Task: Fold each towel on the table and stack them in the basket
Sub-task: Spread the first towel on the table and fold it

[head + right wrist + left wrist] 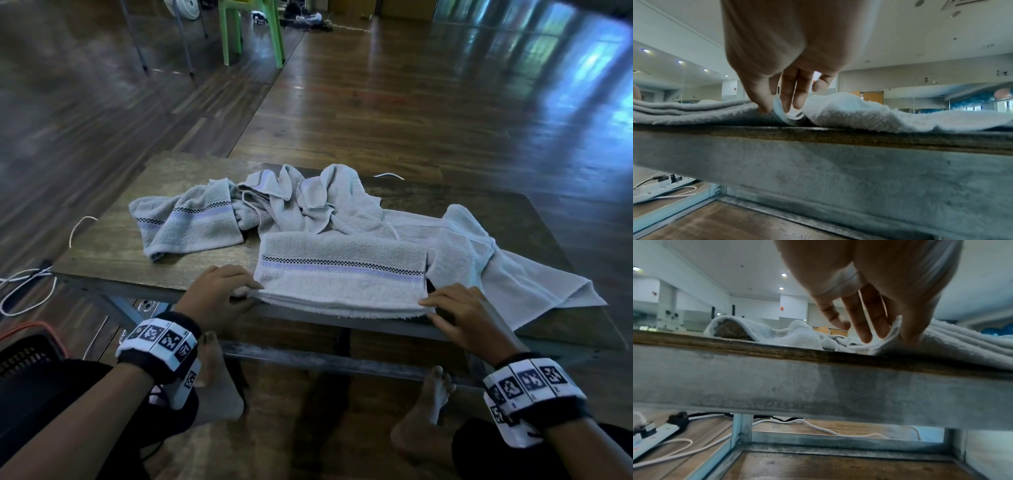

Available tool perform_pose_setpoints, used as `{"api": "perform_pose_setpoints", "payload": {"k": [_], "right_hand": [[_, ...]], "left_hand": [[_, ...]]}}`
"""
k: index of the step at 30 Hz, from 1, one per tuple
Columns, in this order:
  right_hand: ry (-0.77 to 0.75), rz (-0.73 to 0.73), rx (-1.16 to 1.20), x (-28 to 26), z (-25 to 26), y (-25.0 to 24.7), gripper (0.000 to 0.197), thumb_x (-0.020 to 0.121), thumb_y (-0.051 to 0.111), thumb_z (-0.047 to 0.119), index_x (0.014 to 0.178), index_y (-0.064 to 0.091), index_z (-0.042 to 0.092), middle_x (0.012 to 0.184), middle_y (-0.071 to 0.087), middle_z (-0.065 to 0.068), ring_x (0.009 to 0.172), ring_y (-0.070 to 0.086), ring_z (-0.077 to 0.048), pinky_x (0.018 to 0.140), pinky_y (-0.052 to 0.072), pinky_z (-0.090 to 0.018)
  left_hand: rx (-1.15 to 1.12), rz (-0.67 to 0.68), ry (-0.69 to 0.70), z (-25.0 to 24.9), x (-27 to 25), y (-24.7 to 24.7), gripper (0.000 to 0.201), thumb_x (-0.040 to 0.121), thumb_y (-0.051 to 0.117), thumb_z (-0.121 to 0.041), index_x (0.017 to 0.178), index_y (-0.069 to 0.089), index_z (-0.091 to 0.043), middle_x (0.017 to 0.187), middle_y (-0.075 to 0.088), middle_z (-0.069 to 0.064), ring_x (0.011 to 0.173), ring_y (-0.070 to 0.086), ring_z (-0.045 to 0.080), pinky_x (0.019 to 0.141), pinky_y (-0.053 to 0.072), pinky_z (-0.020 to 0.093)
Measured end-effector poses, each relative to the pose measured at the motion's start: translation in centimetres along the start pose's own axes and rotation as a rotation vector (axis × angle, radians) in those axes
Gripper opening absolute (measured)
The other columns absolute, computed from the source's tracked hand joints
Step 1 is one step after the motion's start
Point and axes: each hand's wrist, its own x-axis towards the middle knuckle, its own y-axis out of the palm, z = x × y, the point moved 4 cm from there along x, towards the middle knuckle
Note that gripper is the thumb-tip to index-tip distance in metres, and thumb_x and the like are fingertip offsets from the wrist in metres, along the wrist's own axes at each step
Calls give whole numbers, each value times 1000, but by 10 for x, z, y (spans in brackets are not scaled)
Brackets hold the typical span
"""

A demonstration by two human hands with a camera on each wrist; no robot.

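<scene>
Mid-fold: pale grey terry towel with checked stripe point(342, 274) lies doubled at near edge of brown wooden table point(113, 253); left hand point(219, 291) and right hand point(469, 315) each pinch a near corner, fingers otherwise loose; next move likely another fold, corners aligned; dark slatted basket point(24, 356) left of table, below.

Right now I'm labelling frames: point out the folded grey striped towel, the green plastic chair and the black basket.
folded grey striped towel point(342, 253), head view, top face.
green plastic chair point(251, 31), head view, legs.
black basket point(25, 353), head view, rim.
</scene>
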Motion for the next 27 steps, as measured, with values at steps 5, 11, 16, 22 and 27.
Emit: {"api": "perform_pose_setpoints", "payload": {"k": [5, 11, 16, 22, 27], "right_hand": [[32, -93, 89, 10, 1, -25, 24, 79, 56, 27, 97, 66, 16, 90, 67, 1, 81, 61, -16, 70, 49, -38], [79, -302, 311, 24, 12, -76, 15, 77, 51, 28, 86, 57, 18, 82, 58, 9, 80, 51, -2, 77, 40, -14], [217, -199, 513, 55, 5, -72, 21, 70, 47, 36, 82, 61, 27, 89, 64, 12, 79, 57, -1, 73, 39, -5], [309, 63, 189, 95, -27, -31, 12, 79, 63, 14, 89, 67, 19, 80, 64, 7, 74, 57, -13, 79, 48, -37], [271, 124, 2, 110, -30, -13, 12, 80, 60, 19, 90, 67, 17, 95, 65, 0, 95, 54, -22, 85, 40, -41]], "left_hand": [[-227, -91, -98, -13, 7, -19, 21, 73, 61, -47, 86, 66, -30, 87, 66, -17, 85, 59, -2, 77, 50, 25], [-548, -126, -211, -26, 23, -65, 24, 70, 61, -42, 77, 65, -19, 79, 66, -3, 74, 60, 10, 69, 46, 21], [-538, 61, -242, -17, 52, -78, 15, 74, 61, -45, 79, 67, -32, 76, 65, -15, 69, 58, 0, 64, 44, 9], [-131, 185, -262, 21, 83, -31, 18, 92, 55, -25, 107, 64, -21, 95, 68, -3, 80, 59, 8, 68, 43, 14], [71, 199, -271, 32, 96, -10, 21, 94, 49, -25, 108, 62, -18, 100, 69, 3, 87, 61, 23, 76, 46, 32]]}}
